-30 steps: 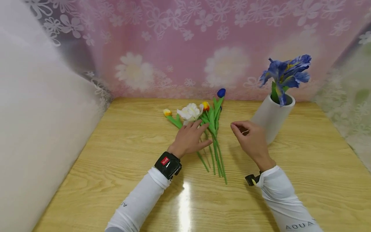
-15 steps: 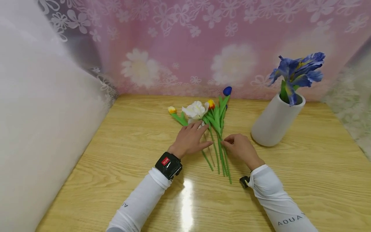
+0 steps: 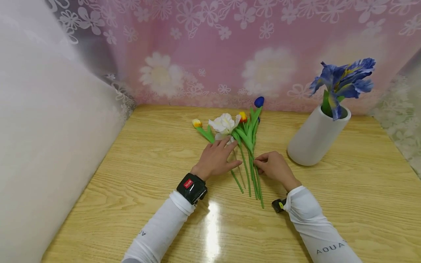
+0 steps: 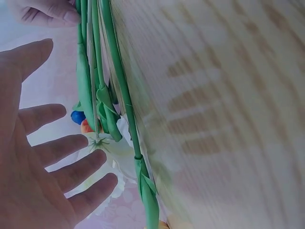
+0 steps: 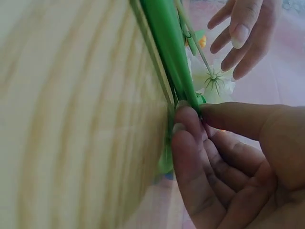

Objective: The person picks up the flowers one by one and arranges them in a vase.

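Observation:
Several artificial flowers lie together on the wooden table: a yellow tulip point(image 3: 196, 123), a white flower point(image 3: 225, 123), an orange-red tulip point(image 3: 243, 117) and a blue tulip point(image 3: 259, 102). Over the white flower's stem hovers my left hand point(image 3: 217, 157), its fingers spread and straight; the left wrist view shows nothing in its palm. My right hand point(image 3: 273, 167) is at the right side of the bunch. Its thumb and fingertips pinch a green tulip stem point(image 5: 169, 52) in the right wrist view. Which bloom that stem carries is unclear among the overlapping leaves.
A white slanted-looking vase point(image 3: 317, 135) stands at the right of the table point(image 3: 138, 160), holding a blue iris point(image 3: 342, 82). Behind the table hangs a pink flowered curtain point(image 3: 204, 54). A pale wall point(image 3: 62, 120) borders the left side.
My right hand has come down and left from beside the vase to the stems and now pinches one. The left hand keeps its place over the flowers. The view has shifted slightly.

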Motion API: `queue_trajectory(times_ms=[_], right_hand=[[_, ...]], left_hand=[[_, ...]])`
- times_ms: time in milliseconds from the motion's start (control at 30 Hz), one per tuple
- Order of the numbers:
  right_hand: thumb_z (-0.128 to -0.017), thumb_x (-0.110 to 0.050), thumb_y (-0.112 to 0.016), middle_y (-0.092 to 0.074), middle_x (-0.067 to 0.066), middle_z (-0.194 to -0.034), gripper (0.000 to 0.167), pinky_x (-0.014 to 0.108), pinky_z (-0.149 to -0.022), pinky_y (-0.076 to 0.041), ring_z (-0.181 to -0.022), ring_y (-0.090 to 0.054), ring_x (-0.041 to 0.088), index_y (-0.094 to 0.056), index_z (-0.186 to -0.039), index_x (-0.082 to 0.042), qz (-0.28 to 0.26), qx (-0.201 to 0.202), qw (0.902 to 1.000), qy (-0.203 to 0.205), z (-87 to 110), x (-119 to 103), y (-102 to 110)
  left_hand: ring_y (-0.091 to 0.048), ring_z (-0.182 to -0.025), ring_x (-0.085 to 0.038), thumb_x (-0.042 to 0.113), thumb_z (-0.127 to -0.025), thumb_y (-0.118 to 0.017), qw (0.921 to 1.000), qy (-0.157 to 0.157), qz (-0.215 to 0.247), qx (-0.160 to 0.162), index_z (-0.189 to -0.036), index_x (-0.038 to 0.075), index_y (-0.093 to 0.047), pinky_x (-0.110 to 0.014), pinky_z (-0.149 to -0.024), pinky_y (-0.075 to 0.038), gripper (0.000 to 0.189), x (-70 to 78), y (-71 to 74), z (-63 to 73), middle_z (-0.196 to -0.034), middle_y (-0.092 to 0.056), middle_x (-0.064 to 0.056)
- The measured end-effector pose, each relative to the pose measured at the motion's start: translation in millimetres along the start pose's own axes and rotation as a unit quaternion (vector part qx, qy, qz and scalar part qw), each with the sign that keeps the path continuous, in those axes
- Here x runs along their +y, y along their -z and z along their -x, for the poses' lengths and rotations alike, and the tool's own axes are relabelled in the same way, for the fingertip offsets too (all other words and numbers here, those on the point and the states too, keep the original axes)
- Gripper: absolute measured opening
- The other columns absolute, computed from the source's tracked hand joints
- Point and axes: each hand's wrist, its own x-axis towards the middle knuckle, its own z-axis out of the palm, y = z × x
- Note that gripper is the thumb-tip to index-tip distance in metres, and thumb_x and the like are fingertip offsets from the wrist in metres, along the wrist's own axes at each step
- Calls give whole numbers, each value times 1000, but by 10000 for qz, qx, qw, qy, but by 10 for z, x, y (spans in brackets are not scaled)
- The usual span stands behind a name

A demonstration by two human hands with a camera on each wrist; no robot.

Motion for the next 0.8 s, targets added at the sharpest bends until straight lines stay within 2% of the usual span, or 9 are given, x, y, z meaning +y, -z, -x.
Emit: queue_trajectory(times_ms=[133, 300, 467, 567, 667, 800], right_hand=[[-95, -17, -60, -71, 9, -82, 28, 33, -63, -53, -68, -66, 17, -69, -108, 7, -148, 48, 9999, 51, 15, 19, 16], [-96, -19, -58, -71, 9, -86, 28, 33, -65, -53, -72, -66, 17, -69, -109, 4, -199, 211, 9995, 96, 51, 16, 66], [-97, -24, -58, -70, 10, -91, 31, 34, -66, -53, -79, -67, 24, -68, -113, 0, -282, 468, 9984, 119, 126, -26, 194], [-97, -27, -59, -70, 10, -94, 33, 36, -68, -53, -83, -67, 26, -67, -115, -1, -368, 737, 9962, 264, 186, -86, 289], [-97, -27, -58, -69, 13, -96, 34, 36, -71, -53, -84, -67, 27, -66, -115, 1, -583, 1117, 9903, 587, 249, -165, 392], [-97, -24, -58, -69, 16, -96, 32, 29, -72, -54, -82, -66, 22, -66, -112, 4, -919, 1667, 9752, 1131, 340, -290, 545]], left_hand=[[-39, -130, -28, 58, -92, -50, 9998, -42, 65, 183, -147, 20, -40, -50, -98, -39, 67, 4, 10, 0, -149, -35, -7], [-44, -127, -27, 57, -93, -51, 9987, -127, 86, 486, -146, 20, -41, -49, -95, -42, 66, -13, 30, -4, -146, -39, -6], [-41, -129, -29, 57, -93, -49, 9987, -183, 61, 470, -147, 19, -39, -48, -98, -40, 67, 36, 63, -37, -147, -39, -8], [-42, -129, -30, 57, -94, -49, 9984, -247, 62, 507, -147, 19, -39, -47, -99, -39, 67, 73, 90, -57, -147, -38, -9], [-43, -128, -30, 57, -94, -49, 9978, -326, 86, 571, -147, 18, -39, -47, -100, -38, 67, 115, 127, -83, -148, -37, -9], [-43, -128, -30, 58, -93, -49, 9968, -434, 97, 658, -147, 18, -39, -47, -101, -37, 68, 172, 183, -130, -149, -36, -9]])
